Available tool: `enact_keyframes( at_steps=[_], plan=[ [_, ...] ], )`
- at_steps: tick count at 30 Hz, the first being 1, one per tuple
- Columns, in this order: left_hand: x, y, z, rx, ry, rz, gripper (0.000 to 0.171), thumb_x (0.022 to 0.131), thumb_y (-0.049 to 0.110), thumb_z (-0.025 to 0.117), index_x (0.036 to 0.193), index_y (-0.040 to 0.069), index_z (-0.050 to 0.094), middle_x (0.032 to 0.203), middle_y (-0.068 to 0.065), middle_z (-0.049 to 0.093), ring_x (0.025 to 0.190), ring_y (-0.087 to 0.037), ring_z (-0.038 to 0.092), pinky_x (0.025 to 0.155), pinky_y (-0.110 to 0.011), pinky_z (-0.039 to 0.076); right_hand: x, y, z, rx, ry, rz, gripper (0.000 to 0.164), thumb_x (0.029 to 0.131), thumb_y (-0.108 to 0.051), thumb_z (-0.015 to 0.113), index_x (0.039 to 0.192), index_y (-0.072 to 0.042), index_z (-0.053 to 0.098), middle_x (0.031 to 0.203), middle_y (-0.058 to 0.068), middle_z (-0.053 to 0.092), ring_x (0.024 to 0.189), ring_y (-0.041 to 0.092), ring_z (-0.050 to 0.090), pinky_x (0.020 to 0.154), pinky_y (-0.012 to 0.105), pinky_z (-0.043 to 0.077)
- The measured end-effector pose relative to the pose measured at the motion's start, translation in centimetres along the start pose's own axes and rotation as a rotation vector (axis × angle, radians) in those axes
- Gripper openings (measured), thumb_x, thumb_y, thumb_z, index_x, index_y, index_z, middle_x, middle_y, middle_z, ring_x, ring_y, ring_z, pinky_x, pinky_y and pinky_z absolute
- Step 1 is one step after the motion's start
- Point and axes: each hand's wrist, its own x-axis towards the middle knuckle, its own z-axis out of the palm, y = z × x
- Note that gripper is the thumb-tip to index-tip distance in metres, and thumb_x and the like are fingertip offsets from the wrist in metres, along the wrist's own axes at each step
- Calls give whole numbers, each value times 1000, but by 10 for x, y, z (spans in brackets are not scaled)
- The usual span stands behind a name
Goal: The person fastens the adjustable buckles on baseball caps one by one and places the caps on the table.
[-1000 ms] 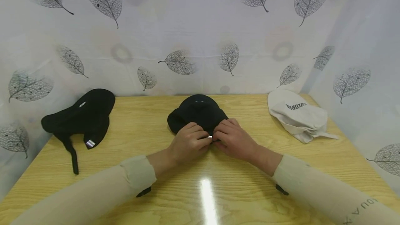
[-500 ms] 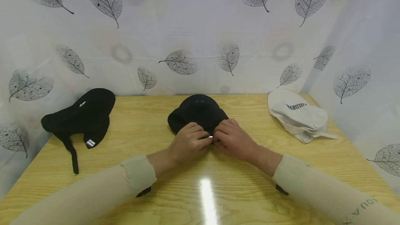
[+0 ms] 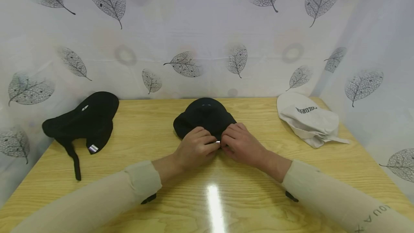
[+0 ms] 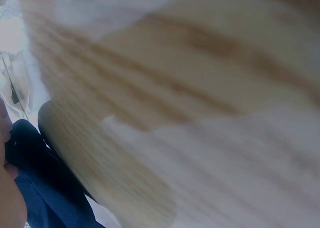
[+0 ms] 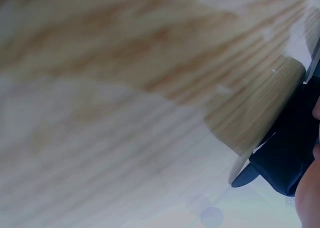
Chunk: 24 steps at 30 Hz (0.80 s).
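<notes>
Clock positions referred to the table [image 3: 181, 204] as seen in the head view, with 12 o'clock at its far edge. The black cap [image 3: 206, 118] lay at 12 o'clock, near the far edge, its rounded end directed to 12. Both hands were engaged at its near edge. The left hand [image 3: 196, 146] gripped this edge at the cap's 6 o'clock, fingers curled; the right hand [image 3: 244, 145] gripped it from the cap's 4 to 5 o'clock side, also with curled fingers. A small silvery piece [image 3: 218, 142] showed between the two sets of fingertips. The exact part pinched was hidden by the fingers.

A second black cap [image 3: 87, 121] lay at 10 o'clock, well apart from the hands. Its strap [image 3: 76, 163] extended toward 6 o'clock, and a silver tab [image 3: 93, 149] was located to the right of the strap. A beige cap [image 3: 308, 121] with dark lettering lay at 2 o'clock, its brim directed to 11.

A pale curtain [image 3: 207, 28] with leaf prints stood behind the far edge. Light-coloured sleeves [image 3: 87, 197] covered both forearms. A bright reflection [image 3: 215, 204] crossed the table at 6 o'clock.
</notes>
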Motion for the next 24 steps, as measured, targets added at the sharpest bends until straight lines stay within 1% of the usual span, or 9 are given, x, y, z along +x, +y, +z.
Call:
enact_keyframes(
  at_steps=[5,11,24],
  plan=[
    [-1,0,1,4,9,9,11,77,16,84,87,15,81,79,3,74,74,-13,65,76,-28,52,0,-1,-1,-10,-28,13,24,77,-7,81,77,-13,58,88,-1,61,84,18,54,79,35,41],
    [0,0,1,5,10,10,11,77,16,85,87,15,81,78,3,74,74,-13,65,76,-28,52,0,-2,-3,-19,-45,24,23,79,-7,79,77,-13,57,88,-1,61,85,18,53,80,35,41],
    [0,0,0,9,-14,4,10,78,17,83,88,15,81,80,3,74,76,-13,65,77,-28,52,1,-2,-2,-53,-34,26,24,77,-6,79,75,-13,55,86,-1,60,82,18,52,78,36,41]
  ],
)
